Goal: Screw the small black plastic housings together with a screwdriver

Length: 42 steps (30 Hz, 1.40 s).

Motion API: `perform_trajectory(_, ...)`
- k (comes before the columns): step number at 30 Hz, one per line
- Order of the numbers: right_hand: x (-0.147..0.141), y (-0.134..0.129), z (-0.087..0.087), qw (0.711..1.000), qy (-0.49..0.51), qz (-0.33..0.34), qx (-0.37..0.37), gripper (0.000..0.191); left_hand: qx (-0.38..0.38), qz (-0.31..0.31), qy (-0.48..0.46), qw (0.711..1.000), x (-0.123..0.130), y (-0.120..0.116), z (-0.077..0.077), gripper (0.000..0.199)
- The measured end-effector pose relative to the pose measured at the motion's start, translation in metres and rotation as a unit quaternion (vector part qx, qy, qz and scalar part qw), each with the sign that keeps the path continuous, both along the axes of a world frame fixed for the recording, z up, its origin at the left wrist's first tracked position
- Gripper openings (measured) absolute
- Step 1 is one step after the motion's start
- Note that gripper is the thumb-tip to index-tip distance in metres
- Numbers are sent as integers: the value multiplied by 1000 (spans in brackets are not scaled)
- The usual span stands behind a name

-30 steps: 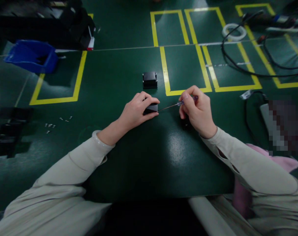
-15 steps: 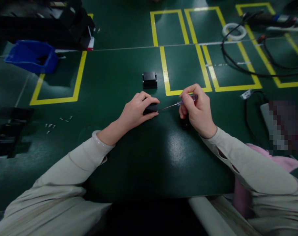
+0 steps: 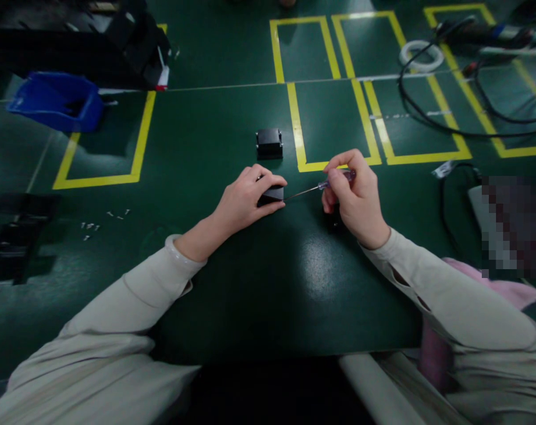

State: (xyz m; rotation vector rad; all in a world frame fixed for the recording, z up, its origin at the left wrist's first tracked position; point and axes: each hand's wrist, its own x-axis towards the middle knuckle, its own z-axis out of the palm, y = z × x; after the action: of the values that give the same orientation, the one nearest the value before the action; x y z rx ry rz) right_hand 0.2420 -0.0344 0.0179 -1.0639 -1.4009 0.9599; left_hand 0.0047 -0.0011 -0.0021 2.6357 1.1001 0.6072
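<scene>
My left hand (image 3: 249,198) grips a small black block (image 3: 273,194) on the green table, thumb along its near side and fingers over the far side. In my right hand (image 3: 352,198) is a screwdriver (image 3: 324,185) with a clear purplish handle. Its thin shaft points left, and the tip meets the block's right end near my left thumb. Partly hidden beneath my right hand lies another dark part (image 3: 334,222). Just beyond the held block stands a similar black block (image 3: 269,144) with small shiny screws at its sides.
Several loose screws (image 3: 90,226) lie at left, near black parts (image 3: 22,236). A blue bin (image 3: 58,101) stands farther back beside dark equipment (image 3: 130,47). At right are a white tape roll (image 3: 421,56), a black cable (image 3: 427,124) and pink cloth (image 3: 511,292). Yellow tape (image 3: 297,127) marks rectangles.
Almost nothing differs. Both hands, the held block and the screwdriver keep nearly the same positions.
</scene>
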Motion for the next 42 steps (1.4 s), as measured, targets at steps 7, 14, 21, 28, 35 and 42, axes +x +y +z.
perform_trajectory(7,1,0,2,1000,8,10,-22,29,-5,0,1,1000,0,0,1,36)
perform_trajectory(14,2,0,-1,1000,-3,4,-16,25,-1,1,3,1000,0,0,1,36)
perform_trajectory(21,0,-1,2,1000,-11,3,-24,31,-10,4,5,1000,0,0,2,36)
perform_trajectory(28,2,0,0,1000,-5,11,-12,23,-4,0,2,1000,-1,0,1,36)
perform_trajectory(35,0,0,2,1000,-17,0,-22,32,-1,1,2,1000,0,0,0,36)
perform_trajectory(42,1,0,-1,1000,-3,9,-16,25,-7,1,4,1000,-1,0,1,36)
